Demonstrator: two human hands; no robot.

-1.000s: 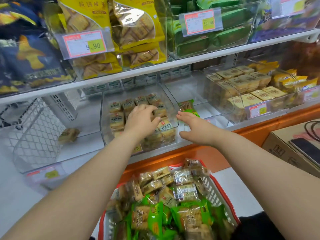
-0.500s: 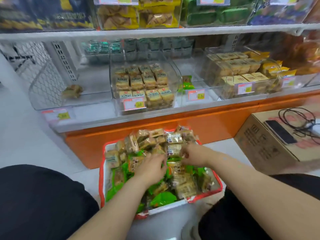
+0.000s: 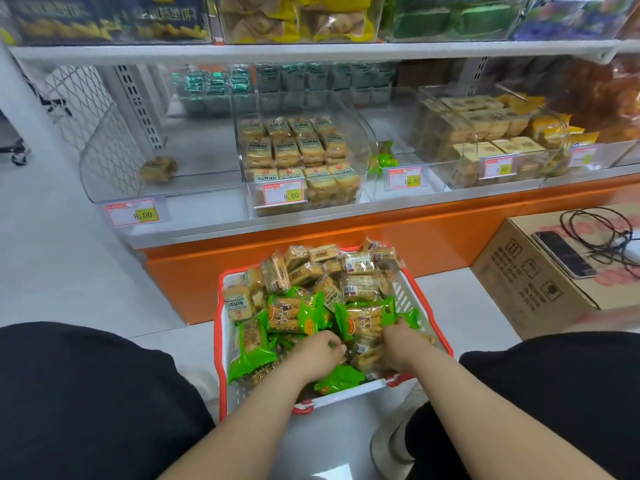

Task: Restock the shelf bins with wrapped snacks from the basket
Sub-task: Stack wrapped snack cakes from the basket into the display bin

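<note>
A white basket with a red rim [image 3: 227, 282] stands on the floor between my knees, heaped with green-wrapped snacks [image 3: 294, 313] and clear-wrapped tan snacks [image 3: 356, 289]. My left hand [image 3: 320, 353] is in the near part of the heap, fingers curled down round a green-wrapped pack. My right hand [image 3: 403, 344] is dug into the pile beside it, its fingers hidden under wrappers. On the bottom shelf, the middle clear bin [image 3: 367, 143] holds rows of tan snacks. The left bin [image 3: 104, 161] holds one snack [image 3: 157, 168]. Another bin holds a single green snack [image 3: 384, 155].
A fuller bin of boxed snacks [image 3: 485, 133] sits further right on the shelf. An orange plinth [image 3: 242, 271] runs under the shelf behind the basket. A cardboard box [image 3: 533, 282] at the right carries a phone [image 3: 564, 252] and a black cable [image 3: 595, 233].
Both hands left the shelf bins and dropped into the basket. In the last half second they slid from the middle of the heap towards its near side.
</note>
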